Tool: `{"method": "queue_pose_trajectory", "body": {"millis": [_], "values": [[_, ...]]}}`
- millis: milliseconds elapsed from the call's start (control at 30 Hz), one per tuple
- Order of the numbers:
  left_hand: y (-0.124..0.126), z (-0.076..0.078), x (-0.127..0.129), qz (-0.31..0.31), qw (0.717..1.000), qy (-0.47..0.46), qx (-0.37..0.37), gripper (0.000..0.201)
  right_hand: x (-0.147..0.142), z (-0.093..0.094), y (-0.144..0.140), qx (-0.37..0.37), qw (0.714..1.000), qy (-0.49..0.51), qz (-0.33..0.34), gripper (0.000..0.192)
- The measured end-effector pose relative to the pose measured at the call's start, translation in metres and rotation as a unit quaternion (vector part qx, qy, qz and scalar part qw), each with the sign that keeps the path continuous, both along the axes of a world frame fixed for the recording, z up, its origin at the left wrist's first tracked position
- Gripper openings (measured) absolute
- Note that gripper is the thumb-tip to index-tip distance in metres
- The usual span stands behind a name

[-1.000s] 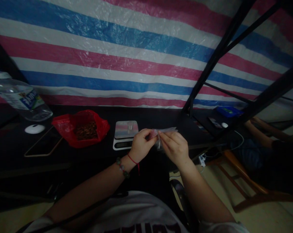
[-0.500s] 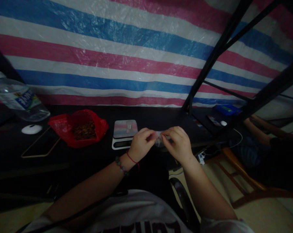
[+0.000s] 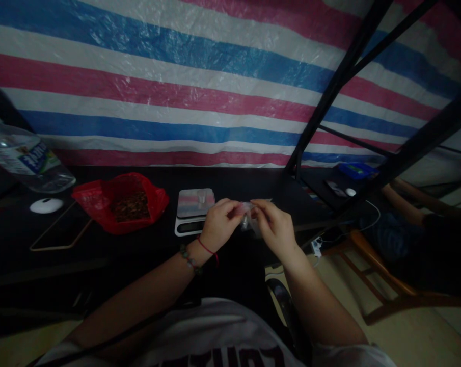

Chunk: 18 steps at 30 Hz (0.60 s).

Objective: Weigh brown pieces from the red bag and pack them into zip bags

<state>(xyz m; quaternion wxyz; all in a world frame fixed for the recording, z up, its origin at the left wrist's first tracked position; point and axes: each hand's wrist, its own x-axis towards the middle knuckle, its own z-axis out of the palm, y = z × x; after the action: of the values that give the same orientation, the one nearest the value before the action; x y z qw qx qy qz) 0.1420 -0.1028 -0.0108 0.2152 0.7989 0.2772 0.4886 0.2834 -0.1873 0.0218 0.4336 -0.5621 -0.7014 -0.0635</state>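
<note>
My left hand [image 3: 220, 224] and my right hand [image 3: 274, 228] meet over the near edge of a black table [image 3: 100, 244]. Both pinch a small clear plastic bag [image 3: 247, 216] between their fingertips; most of the bag is hidden by the fingers. Just left of my left hand stands a small digital scale [image 3: 194, 206] with a shiny steel top. Further left lies an open red plastic bag [image 3: 119, 201] with dark brown bits inside.
A water bottle [image 3: 24, 158] lies at the far left, with a white mouse [image 3: 46, 205] and a dark tablet [image 3: 60, 232] beside it. A striped tarp covers the wall. Black frame bars [image 3: 329, 97] rise on the right. Another person's arm [image 3: 409, 204] and a wooden chair [image 3: 379, 285] are at right.
The clear bag stuck out past my right hand a second ago; now it is bunched small between both hands' fingertips. The hands have drawn closer together.
</note>
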Motion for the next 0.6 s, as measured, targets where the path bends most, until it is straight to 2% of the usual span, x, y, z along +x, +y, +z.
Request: {"method": "queue_pose_trajectory", "body": {"millis": [133, 333, 600], "values": [[-0.001, 0.001, -0.001, 0.002, 1.0, -0.003, 0.003, 0.006, 0.001, -0.006, 0.004, 0.037, 0.999, -0.015, -0.021, 0.016], [-0.003, 0.002, 0.0, -0.003, 1.0, -0.013, -0.016, 0.006, 0.003, -0.011, 0.007, 0.103, 0.989, -0.1, -0.02, 0.017], [-0.002, -0.001, 0.001, 0.007, 0.997, -0.012, -0.074, 0.005, 0.007, -0.017, 0.01, 0.112, 0.985, -0.134, -0.006, 0.019]]}}
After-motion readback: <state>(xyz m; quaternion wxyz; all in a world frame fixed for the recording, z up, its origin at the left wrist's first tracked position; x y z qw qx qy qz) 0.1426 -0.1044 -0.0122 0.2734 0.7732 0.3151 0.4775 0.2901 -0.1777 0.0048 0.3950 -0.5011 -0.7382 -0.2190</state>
